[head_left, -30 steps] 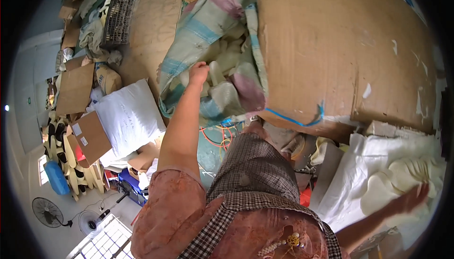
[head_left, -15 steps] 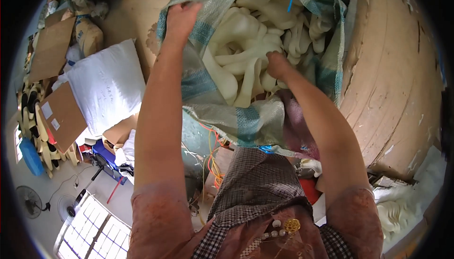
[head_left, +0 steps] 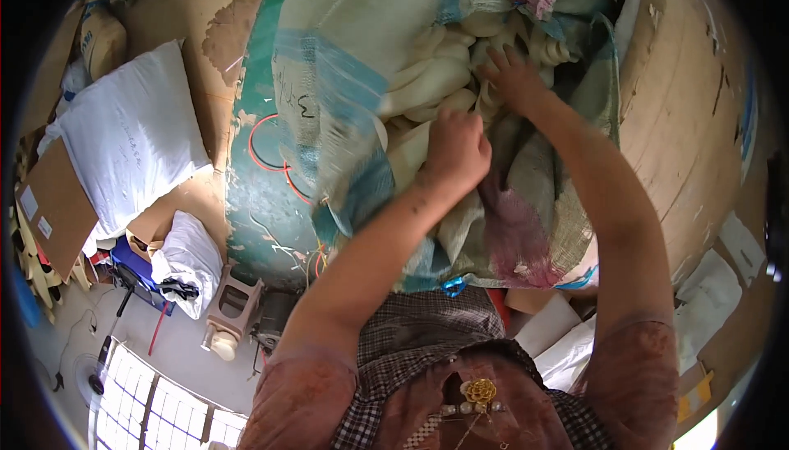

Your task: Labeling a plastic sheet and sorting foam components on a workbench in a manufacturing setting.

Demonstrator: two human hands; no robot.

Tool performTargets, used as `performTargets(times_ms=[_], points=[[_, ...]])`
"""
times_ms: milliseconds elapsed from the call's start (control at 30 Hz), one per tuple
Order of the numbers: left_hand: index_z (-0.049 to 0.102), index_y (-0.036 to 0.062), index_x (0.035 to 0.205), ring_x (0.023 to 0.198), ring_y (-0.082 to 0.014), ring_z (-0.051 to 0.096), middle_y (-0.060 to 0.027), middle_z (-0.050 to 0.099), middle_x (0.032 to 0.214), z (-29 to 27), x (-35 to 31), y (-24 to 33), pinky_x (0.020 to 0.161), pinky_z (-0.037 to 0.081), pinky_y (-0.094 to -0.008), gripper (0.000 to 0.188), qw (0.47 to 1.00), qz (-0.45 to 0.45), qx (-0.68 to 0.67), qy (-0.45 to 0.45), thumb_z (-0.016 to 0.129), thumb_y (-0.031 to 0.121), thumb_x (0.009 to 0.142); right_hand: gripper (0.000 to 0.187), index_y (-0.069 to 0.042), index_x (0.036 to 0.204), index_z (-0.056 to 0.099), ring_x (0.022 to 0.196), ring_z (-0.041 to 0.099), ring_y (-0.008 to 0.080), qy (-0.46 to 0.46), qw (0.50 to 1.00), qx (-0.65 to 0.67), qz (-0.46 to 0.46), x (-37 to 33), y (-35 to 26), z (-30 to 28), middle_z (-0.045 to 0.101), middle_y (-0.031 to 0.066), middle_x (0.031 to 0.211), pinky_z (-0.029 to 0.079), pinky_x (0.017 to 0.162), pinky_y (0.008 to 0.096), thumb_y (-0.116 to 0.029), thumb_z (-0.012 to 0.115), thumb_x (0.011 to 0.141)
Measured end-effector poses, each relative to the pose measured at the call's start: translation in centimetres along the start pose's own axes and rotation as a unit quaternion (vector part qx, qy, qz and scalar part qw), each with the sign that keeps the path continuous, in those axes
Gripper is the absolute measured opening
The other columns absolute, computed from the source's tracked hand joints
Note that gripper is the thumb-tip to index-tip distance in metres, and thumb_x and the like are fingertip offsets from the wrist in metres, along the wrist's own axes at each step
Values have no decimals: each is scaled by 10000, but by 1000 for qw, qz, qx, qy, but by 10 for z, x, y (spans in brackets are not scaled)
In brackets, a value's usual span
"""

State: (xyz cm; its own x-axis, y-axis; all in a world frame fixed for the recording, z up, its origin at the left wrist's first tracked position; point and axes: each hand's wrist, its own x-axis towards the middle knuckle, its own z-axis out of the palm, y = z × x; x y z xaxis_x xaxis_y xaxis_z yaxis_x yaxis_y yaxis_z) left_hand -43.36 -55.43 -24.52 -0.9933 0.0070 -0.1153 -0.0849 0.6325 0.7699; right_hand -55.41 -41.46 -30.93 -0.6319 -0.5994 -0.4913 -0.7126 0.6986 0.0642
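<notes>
A woven plastic sack (head_left: 353, 47), pale with blue bands and purple patches, lies with its mouth open in front of me. Smooth, cream-coloured curved pieces (head_left: 427, 84), flat and rounded at the ends, fill it. My left hand (head_left: 460, 146) is closed in a fist over the near part of the opening; what its fingers grip is hidden. Deeper inside, my right hand (head_left: 518, 80) rests on the pieces with its fingers spread. The sack's near edge sags toward my checked apron (head_left: 436, 318).
The sack lies on a worn green surface (head_left: 255, 195) with a loop of red cable (head_left: 261, 142). At left are a stuffed white bag (head_left: 136, 138) and a cardboard box (head_left: 57, 203). A tan, peeling board (head_left: 690, 105) stands along the right side.
My left hand has left the sack's far-left rim and come right, into the opening. My right hand has reached farther in, its fingers spreading. The sack's left side now lies folded over the opening.
</notes>
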Motion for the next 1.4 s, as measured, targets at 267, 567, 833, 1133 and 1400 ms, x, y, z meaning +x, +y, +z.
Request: performTargets(times_ms=[267,567,833,1133,1400], points=[[535,-18,984,901,-320,539,-178,570,950,18,-116,-14,804,424,-377,398,929,-350,-119,15,682,236,714,344,-205,1170,537,1290,232,353,-90,992,-9,-86,15,-2,51,273,98,1396,363,878,590,-169,491,832],[429,28,1266,1011,-276,545,-154,575,1108,21,-117,-22,813,443,-356,694,724,-572,-356,-148,653,416,735,327,-190,1086,593,1224,307,340,-119,988,65,-71,23,0,69,371,92,1302,407,855,541,-156,569,762],[471,11,1231,929,-200,576,-111,581,1072,-49,-89,5,793,457,-318,512,666,-502,-550,-48,592,109,744,316,-84,948,640,1049,430,345,-92,977,155,-114,14,15,-10,506,111,1108,434,871,405,-149,634,639],[297,58,1355,1002,-229,551,-138,523,1171,-247,-85,88,867,450,-345,649,647,-334,-686,-5,520,408,857,408,-50,929,625,1039,481,317,194,905,359,-123,-34,5,-135,555,115,1080,405,905,381,-128,691,534],[346,38,1293,1105,-217,476,-116,443,1234,-210,-81,73,894,430,-354,812,909,-176,-320,200,791,112,618,344,-11,883,635,987,517,305,322,827,460,-9,-42,-48,-146,565,130,1073,420,874,346,-116,688,560]])
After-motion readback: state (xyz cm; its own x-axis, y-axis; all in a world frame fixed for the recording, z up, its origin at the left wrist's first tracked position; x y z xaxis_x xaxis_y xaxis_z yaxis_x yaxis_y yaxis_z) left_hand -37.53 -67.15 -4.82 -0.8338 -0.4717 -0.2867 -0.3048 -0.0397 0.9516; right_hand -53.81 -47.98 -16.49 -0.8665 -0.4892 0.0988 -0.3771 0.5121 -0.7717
